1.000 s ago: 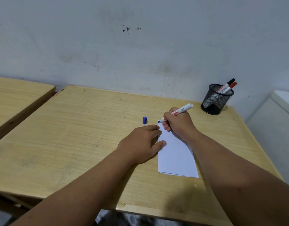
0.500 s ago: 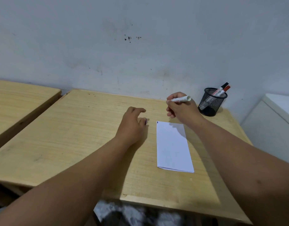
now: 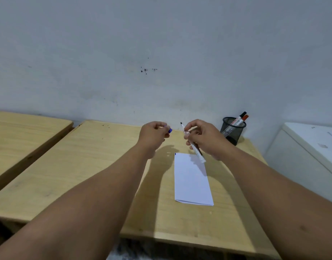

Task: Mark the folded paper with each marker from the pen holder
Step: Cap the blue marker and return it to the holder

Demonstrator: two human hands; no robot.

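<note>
A folded white paper [image 3: 192,181] lies flat on the wooden desk [image 3: 86,162], with a small blue mark at its far left corner. My right hand [image 3: 204,138] is raised above the paper's far end and grips an uncapped white marker [image 3: 196,150], its dark tip pointing up and left. My left hand [image 3: 154,135] is lifted beside it, pinching the blue cap [image 3: 170,130] between the fingertips. The cap and the marker tip are a short gap apart. A black mesh pen holder [image 3: 231,130] stands at the desk's far right corner with two markers [image 3: 240,119] in it, one black-capped, one red-capped.
A second wooden desk [image 3: 20,132] adjoins on the left with a narrow gap between. A white cabinet [image 3: 307,152] stands to the right of the desk. A pale wall runs directly behind both desks.
My right hand lifted the marker off the paper and turned its tip up. My left hand left the paper, picked the blue cap off the desk and raised it toward the tip.
</note>
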